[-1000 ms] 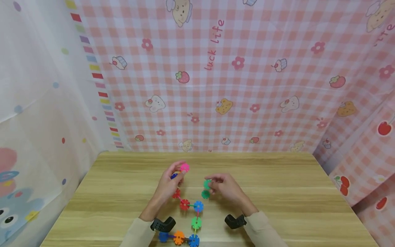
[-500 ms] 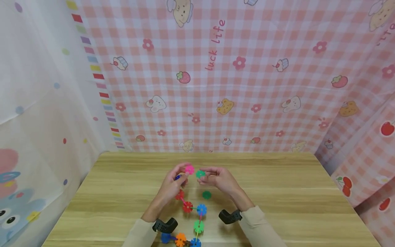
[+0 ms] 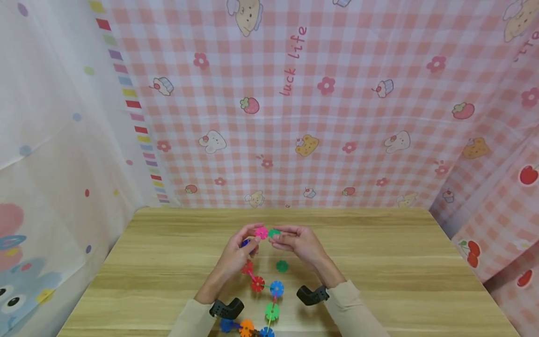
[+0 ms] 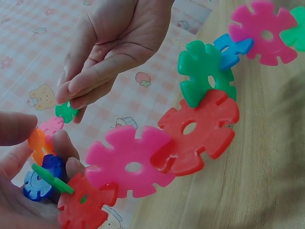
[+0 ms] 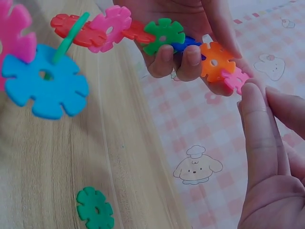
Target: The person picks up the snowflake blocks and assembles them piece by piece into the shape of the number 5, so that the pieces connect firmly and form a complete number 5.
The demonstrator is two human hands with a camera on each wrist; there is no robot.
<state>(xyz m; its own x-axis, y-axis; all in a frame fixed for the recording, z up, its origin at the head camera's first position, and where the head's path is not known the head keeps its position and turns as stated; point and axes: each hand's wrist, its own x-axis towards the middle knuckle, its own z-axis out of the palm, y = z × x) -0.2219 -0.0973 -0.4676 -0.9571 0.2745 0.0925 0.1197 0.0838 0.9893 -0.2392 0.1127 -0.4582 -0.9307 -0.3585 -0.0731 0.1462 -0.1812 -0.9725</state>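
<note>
A chain of slotted, flower-shaped plastic discs runs up into my left hand (image 3: pixel 236 247), whose fingers and thumb grip its upper end. At that end are a blue disc (image 4: pixel 38 183), an orange disc (image 5: pixel 217 63) and a pink disc (image 3: pixel 261 232). My right hand (image 3: pixel 306 243) pinches a green disc (image 4: pixel 66 112) between thumb and fingers, edge to edge with the pink one. Whether their slots interlock I cannot tell. In the right wrist view my right fingers hide the green disc. Lower chain links include a red disc (image 3: pixel 258 283) and a light-blue disc (image 3: pixel 276 288).
One loose green disc (image 3: pixel 282 266) lies on the wooden table (image 3: pixel 379 267) below my right hand. The chain's near end, with an orange disc (image 3: pixel 246 327), lies at the front. A checked cloth (image 3: pixel 362 112) hangs behind the table.
My right hand has lifted the green disc up and left, away from the loose green one, until it meets the pink disc. My left hand has shifted slightly right with the chain.
</note>
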